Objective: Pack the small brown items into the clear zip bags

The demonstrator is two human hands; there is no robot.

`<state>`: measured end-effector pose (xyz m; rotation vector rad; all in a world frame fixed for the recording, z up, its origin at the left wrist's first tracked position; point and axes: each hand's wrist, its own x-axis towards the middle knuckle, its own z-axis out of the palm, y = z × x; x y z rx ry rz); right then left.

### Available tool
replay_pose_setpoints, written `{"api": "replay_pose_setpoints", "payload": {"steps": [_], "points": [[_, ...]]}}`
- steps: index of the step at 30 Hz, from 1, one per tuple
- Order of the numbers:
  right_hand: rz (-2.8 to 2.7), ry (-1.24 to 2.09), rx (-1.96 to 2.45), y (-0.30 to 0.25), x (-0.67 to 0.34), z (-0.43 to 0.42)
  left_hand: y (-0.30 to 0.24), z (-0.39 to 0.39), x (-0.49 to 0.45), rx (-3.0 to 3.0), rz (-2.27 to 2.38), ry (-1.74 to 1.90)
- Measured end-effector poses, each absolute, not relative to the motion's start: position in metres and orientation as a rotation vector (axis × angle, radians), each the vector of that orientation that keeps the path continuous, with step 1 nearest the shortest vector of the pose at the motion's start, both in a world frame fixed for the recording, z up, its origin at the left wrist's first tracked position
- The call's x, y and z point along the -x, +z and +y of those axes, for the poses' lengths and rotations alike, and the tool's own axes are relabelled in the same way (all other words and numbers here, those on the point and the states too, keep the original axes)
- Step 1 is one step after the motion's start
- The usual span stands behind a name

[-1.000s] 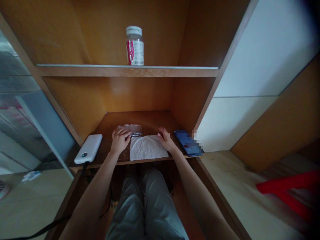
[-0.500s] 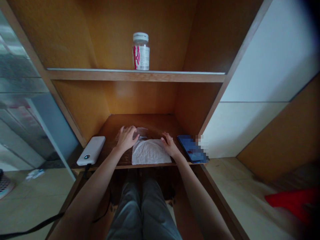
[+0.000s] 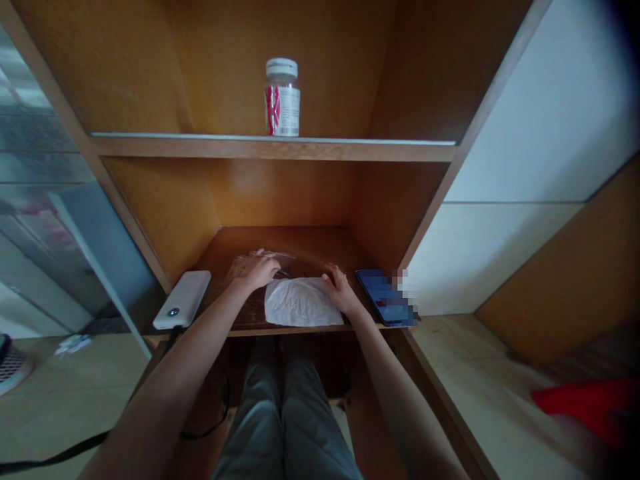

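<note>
L hand [image 3: 264, 271] bent over clear plastic wrap [image 3: 240, 267], fingers curled; can't make out if it's gripping. Wrap lies on lower shelf [image 3: 300, 235], behind & L of white tissue [image 3: 301, 303]. Tissue's flat at the shelf's front edge, btwn both hands. R hand [image 3: 340, 291] loosely spread, nothing gripped, thumb side at tissue's R edge. Far L: white power bank [image 3: 183, 297] w/ black cable [image 3: 173, 335] at its nr end. Phone [image 3: 374, 288] just R of R hand, partly pixelated. Upper shelf [image 3: 275, 149]: white-capped bottle [image 3: 283, 107], upright, pink/white label.
</note>
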<state>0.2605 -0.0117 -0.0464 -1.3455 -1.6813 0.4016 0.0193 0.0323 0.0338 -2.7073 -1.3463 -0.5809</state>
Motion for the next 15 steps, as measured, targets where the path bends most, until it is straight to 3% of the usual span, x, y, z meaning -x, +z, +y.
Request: {"api": "replay_pose_setpoints", "payload": {"steps": [4, 10, 15], "points": [[-1.673, 0.403, 1.355, -0.043, -0.259, -0.013, 0.037, 0.043, -0.015, 2.665, -1.401, -0.961], [-1.718, 0.376, 1.351, -0.038, -0.261, -0.014, 0.044, 0.053, -0.014, 2.236, -1.676, -2.099], [-1.868, 0.344, 1.433, -0.035, -0.258, -0.017, 0.035, 0.052, -0.01, 2.234, -1.755, -2.194]]}}
